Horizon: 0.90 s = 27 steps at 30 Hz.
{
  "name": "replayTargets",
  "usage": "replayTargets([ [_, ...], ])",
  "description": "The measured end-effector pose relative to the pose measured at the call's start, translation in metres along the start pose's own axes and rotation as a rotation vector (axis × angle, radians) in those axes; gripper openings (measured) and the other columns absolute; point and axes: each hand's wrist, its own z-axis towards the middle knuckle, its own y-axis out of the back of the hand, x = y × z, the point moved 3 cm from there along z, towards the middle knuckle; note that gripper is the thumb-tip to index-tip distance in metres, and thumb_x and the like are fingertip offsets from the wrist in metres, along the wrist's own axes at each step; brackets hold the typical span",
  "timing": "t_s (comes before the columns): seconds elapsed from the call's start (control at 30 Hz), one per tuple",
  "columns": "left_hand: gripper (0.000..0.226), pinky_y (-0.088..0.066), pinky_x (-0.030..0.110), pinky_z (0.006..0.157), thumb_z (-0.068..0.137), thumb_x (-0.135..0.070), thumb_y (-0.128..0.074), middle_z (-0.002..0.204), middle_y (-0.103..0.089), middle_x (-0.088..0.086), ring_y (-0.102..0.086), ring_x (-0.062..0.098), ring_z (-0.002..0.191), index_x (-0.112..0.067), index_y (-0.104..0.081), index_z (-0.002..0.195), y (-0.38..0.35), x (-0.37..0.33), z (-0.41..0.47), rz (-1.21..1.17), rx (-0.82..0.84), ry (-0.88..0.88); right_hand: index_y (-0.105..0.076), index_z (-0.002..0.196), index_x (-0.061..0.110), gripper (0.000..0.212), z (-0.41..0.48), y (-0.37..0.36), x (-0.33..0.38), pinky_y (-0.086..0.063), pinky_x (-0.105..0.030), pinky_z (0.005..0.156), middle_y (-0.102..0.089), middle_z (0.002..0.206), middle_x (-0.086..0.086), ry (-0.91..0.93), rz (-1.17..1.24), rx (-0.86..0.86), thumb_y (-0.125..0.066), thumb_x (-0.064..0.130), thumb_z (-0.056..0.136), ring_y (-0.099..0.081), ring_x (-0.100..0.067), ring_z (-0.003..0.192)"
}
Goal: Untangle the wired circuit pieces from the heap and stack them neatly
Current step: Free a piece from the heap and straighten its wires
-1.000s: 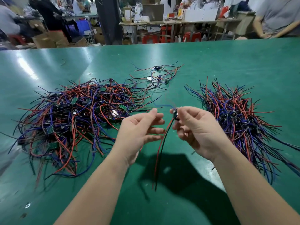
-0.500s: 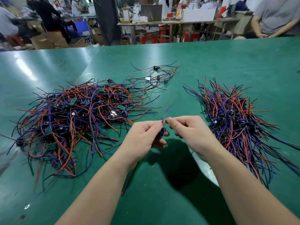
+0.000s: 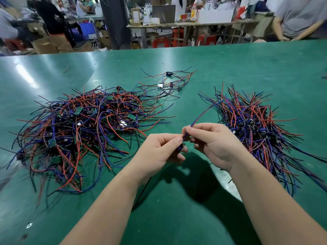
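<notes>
one piece (image 3: 182, 147) is hanging between the heap (image 3: 85, 131) and the stack (image 3: 256, 124), just above the surface (image 3: 177, 209). the left hand (image 3: 159, 151) is gripping its dark body while the right hand (image 3: 214, 145) is pinching its wires (image 3: 200, 115). these are looking light and floppy, so gripping near the body is probably giving most control.

Two bare hands meet at centre frame over a green bench (image 3: 247, 64). The left hand (image 3: 159, 151) grips a small circuit piece (image 3: 181, 146); the right hand (image 3: 215, 144) pinches its wires (image 3: 200, 117), which run toward the upper right. A tangled heap (image 3: 79, 128) (red, blue and black leads) fills the left; a tidier stack (image 3: 256, 124) lies at right.
</notes>
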Motion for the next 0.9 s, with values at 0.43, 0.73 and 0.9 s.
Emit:
replayTargets([
  [0.43,0.014,-0.057,0.023,0.063,0.093,-0.004,-0.056,0.066,-0.069,0.000,-0.064,0.012,0.058,-0.012,-0.064,0.099,-0.001,0.011,0.002,0.037,0.029,0.031,-0.062,0.084,0.010,0.012,0.001,0.039,0.026,-0.053,-0.018,0.055,-0.070,0.066,0.000,0.147,0.498,-0.297,-0.054,0.007,0.093,-0.071,-0.014,0.065],
  [0.73,0.009,-0.048,0.013,0.077,0.090,-0.012,-0.064,0.084,-0.075,-0.003,-0.067,0.003,0.080,-0.019,-0.070,0.091,-0.002,0.007,-0.002,0.297,0.140,-0.032,-0.060,0.075,0.009,0.019,0.000,0.046,0.026,-0.035,-0.013,0.035,-0.058,0.047,0.005,0.097,0.398,-0.433,-0.059,0.018,0.092,-0.056,-0.007,0.041],
  [0.9,0.004,-0.044,0.028,0.077,0.083,-0.029,-0.071,0.086,-0.072,0.002,-0.057,0.013,0.078,-0.028,-0.073,0.086,-0.005,0.006,-0.007,0.303,0.246,-0.017,-0.062,0.076,0.010,0.020,0.002,0.044,0.026,-0.041,-0.012,0.039,-0.062,0.052,0.004,0.109,0.413,-0.363,-0.058,0.019,0.093,-0.062,-0.006,0.047],
])
